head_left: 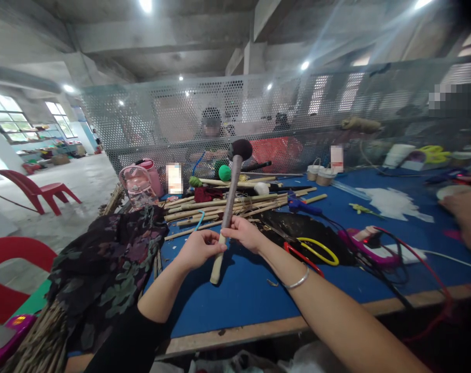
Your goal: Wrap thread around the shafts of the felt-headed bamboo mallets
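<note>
Both hands hold a mallet-like stick [231,194], tilted with its dark round head up and away from me. Greyish wrapping covers its upper shaft, while the pale lower end is bare. My left hand [199,249] pinches the shaft near the wrapping's lower edge. Just above and to the right, my right hand [243,233] closes its fingers round the wrapped part. Beyond the hands lies a pile of thin bamboo sticks [198,207]. Among them are a green ball [224,172] and a white ball [262,188]. Scissors with red and yellow handles [318,250] rest to the right.
A blue glue gun [303,205] and a purple power strip [369,247] with cables lie on the blue table [204,311]. Patterned dark cloth [111,274] covers the left edge. A perforated metal screen [173,114] stands behind. Another person's hand [466,217] is at far right.
</note>
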`<state>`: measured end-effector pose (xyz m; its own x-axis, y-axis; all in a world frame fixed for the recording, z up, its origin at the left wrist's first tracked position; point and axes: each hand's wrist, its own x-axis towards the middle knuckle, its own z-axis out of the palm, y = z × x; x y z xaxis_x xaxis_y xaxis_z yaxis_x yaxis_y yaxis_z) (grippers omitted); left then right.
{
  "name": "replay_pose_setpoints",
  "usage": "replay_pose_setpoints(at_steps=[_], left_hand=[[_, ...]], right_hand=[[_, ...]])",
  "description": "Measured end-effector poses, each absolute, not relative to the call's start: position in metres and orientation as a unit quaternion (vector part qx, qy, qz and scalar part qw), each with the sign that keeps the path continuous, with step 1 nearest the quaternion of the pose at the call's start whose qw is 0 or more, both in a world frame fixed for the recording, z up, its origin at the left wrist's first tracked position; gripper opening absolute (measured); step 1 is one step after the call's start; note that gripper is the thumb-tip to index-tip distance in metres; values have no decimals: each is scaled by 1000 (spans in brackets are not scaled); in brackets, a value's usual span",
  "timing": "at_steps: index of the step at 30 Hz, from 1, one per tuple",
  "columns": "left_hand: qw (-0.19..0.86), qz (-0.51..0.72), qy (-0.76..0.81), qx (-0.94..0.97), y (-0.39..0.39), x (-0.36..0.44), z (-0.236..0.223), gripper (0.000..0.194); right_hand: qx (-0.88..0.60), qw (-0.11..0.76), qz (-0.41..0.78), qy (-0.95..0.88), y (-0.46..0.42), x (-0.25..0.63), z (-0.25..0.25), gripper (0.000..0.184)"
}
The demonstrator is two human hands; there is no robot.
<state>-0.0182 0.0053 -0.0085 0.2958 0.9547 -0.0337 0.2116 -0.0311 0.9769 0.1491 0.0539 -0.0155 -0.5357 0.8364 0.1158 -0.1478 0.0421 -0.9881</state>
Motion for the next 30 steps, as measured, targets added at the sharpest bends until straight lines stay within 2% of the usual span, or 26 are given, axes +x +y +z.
replay_pose_setpoints(at_steps=[3,5,12,14,17,19,21,24,26,30], left_hand=[[615,332,389,600,0,-18,1,38],[625,320,392,594,0,-18,0,39],[434,372,506,646,5,-15,-16,38],[478,357,483,641,3,-16,-11,37],[615,306,417,595,0,-20,-4,42],[666,282,397,565,0,-22,-4,44],[637,298,411,580,2,-22,-8,44],[491,368,470,635,6,-18,-15,43],[447,385,489,642,7,-17,-16,39],[577,337,418,616,5,-22,-9,39]], right_hand=[[-237,377,668,-596,51,153,-11,38],[-240,374,665,-601,51,152,-10,39],[-285,422,628,-589,52,143,-15,41],[-280,413,630,-595,53,146,-14,41],[-255,369,650,-614,53,152,-13,39],[-250,358,648,-623,53,153,-14,38],[-266,378,635,-619,54,150,-15,39],[-293,409,619,-603,55,145,-16,42],[-299,415,609,-606,55,145,-15,43],[-271,387,627,-619,53,152,-12,39]])
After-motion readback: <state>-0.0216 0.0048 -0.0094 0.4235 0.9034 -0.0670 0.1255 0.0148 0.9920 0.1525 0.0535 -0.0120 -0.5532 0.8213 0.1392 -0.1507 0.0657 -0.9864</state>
